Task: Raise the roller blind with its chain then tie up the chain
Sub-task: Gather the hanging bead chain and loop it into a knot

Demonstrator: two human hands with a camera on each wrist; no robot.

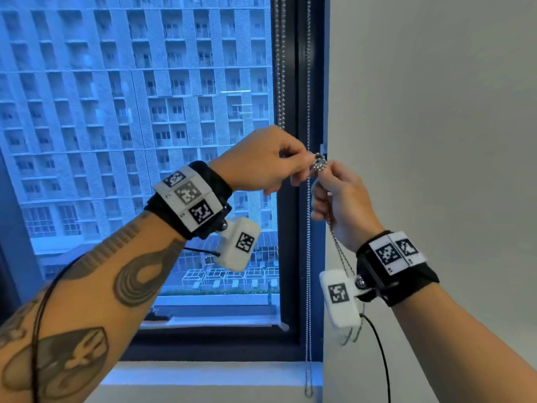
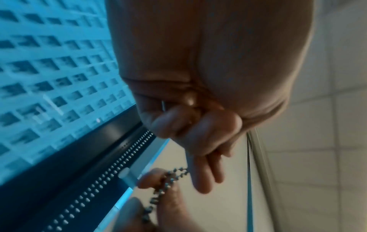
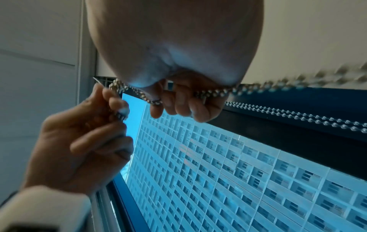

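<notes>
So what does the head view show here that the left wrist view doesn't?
Only the head view shows both wrist bands, the window sill and the chain's bottom loop hanging to it. Only the left wrist view shows a small white hook on the frame beside the chain's hanging strands. Both show the left hand and right hand pinching the bunched bead chain beside the window.

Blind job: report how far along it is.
Done: no blind covers the window, so it looks raised. In hand: the left hand and right hand both pinch a bunched loop of the chain beside the frame, mid-tie. Left: finish the knot; chain strands hang loose to the sill.
</notes>
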